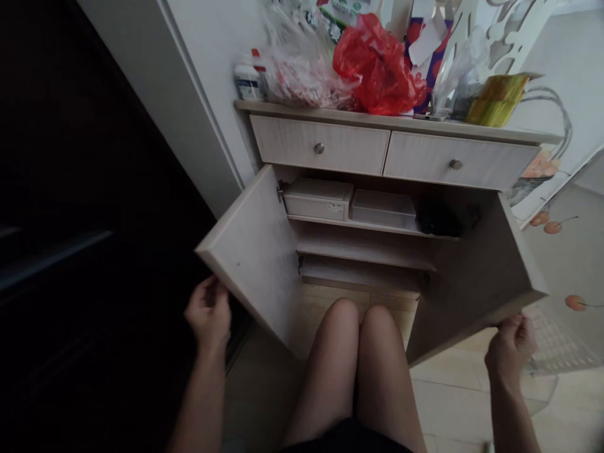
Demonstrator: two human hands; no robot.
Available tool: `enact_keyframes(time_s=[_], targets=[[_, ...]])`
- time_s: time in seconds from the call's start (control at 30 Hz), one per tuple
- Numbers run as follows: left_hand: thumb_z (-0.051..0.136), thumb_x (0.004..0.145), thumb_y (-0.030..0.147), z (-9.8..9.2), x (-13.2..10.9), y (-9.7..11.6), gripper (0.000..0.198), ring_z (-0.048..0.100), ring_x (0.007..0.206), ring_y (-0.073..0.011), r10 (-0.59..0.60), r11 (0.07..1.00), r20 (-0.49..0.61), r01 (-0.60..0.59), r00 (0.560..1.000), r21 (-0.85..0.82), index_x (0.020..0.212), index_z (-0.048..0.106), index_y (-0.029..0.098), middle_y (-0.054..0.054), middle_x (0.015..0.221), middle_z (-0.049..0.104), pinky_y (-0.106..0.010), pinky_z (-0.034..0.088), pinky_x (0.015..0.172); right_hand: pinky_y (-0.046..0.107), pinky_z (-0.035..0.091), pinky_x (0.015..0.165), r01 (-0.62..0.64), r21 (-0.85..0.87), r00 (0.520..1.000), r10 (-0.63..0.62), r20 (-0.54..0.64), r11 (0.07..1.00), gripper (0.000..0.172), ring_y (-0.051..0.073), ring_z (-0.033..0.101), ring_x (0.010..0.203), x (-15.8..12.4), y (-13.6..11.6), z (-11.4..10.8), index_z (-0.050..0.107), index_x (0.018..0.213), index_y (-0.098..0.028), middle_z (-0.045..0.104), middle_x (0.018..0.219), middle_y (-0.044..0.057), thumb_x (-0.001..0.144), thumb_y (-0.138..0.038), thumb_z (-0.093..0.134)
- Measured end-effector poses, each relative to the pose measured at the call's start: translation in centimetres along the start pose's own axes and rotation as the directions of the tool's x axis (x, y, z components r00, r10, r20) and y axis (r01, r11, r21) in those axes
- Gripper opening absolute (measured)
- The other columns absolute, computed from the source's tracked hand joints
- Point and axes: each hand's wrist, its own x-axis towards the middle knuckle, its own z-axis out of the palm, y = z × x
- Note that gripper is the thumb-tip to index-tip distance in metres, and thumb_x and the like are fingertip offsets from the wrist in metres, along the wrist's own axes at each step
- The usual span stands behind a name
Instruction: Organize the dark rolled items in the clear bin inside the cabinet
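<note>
Both doors of a pale wood-grain cabinet (321, 143) are swung outward. My left hand (210, 311) is closed at the outer edge of the left cabinet door (255, 258), its fingertips partly hidden on the front side. At the lower outer corner of the right cabinet door (476, 277), my right hand (512, 343) is closed too, with the fingers pinched on the door's front side. Whether either hand holds a knob is hidden. On the upper shelf inside sit a white drawer box (316, 200), a translucent plastic box (383, 209) and something black (438, 217).
Two shut drawers run under the cabinet top, which carries a red plastic bag (377, 66), a clear plastic bag (302, 69), a white bottle (248, 82) and a yellow package (500, 99). My knees (361, 321) are between the doors. A dark surface fills the left.
</note>
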Motion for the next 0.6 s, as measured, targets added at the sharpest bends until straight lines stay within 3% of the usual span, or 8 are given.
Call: enact_keyframes(time_s=[0.07, 0.13, 0.3, 0.4, 0.6], targets=[[0.069, 0.068, 0.053, 1.8, -1.8, 0.3, 0.034, 0.071, 0.083, -0.0258, 0.053, 0.998, 0.088, -0.055, 0.995, 0.02, 0.086, 0.07, 0.024, -0.003, 0.086, 0.075, -0.046, 0.059, 0.085, 0.035, 0.043, 0.061, -0.019, 0.063, 0.999, 0.018, 0.027, 0.998, 0.047, 0.024, 0.057, 0.067, -0.5, -2.5, 1.4, 0.058, 0.081, -0.023, 0.058, 0.071, 0.006, 0.093, -0.063, 0.035], [0.067, 0.072, 0.052, 3.8, -3.5, 0.7, 0.036, 0.071, 0.078, -0.023, 0.12, 0.991, 0.187, -0.128, 0.975, 0.03, 0.087, 0.07, 0.019, -0.007, 0.083, 0.074, -0.039, 0.059, 0.077, 0.034, 0.047, 0.066, -0.001, 0.124, 0.991, -0.016, 0.134, 0.992, 0.047, 0.023, 0.062, 0.075, -0.6, -4.8, 2.9, 0.064, 0.09, -0.022, 0.066, 0.083, 0.009, 0.092, -0.062, 0.04], [0.063, 0.083, 0.044, 10.0, -6.7, 2.9, 0.028, 0.07, 0.075, -0.0193, 0.239, 0.968, 0.445, -0.25, 0.863, -0.034, 0.089, 0.071, 0.019, -0.007, 0.085, 0.074, -0.03, 0.056, 0.069, 0.034, 0.053, 0.073, 0.08, 0.179, 0.934, -0.137, 0.331, 0.98, 0.056, 0.022, 0.066, 0.085, 0.3, -8.7, 7.9, 0.07, 0.097, -0.019, 0.069, 0.096, 0.011, 0.092, -0.066, 0.04], [0.065, 0.086, 0.035, 14.1, -8.0, 4.6, 0.019, 0.07, 0.078, -0.0189, 0.254, 0.958, 0.547, -0.284, 0.798, -0.031, 0.089, 0.072, 0.018, -0.008, 0.088, 0.075, -0.03, 0.054, 0.073, 0.03, 0.049, 0.069, 0.124, 0.099, 0.91, -0.153, 0.386, 0.987, 0.055, 0.02, 0.066, 0.083, 1.1, -10.9, 11.3, 0.072, 0.096, -0.018, 0.07, 0.097, 0.01, 0.094, -0.062, 0.039], [0.066, 0.089, 0.025, 21.2, -9.2, 7.3, 0.01, 0.071, 0.086, -0.0197, 0.195, 0.948, 0.656, -0.312, 0.729, 0.066, 0.093, 0.073, 0.018, -0.01, 0.095, 0.076, -0.03, 0.051, 0.082, 0.025, 0.03, 0.06, 0.165, -0.103, 0.907, -0.11, 0.407, 0.981, 0.037, 0.015, 0.063, 0.078, 1.9, -14.9, 16.2, 0.075, 0.096, -0.018, 0.07, 0.095, 0.007, 0.099, -0.042, 0.046]])
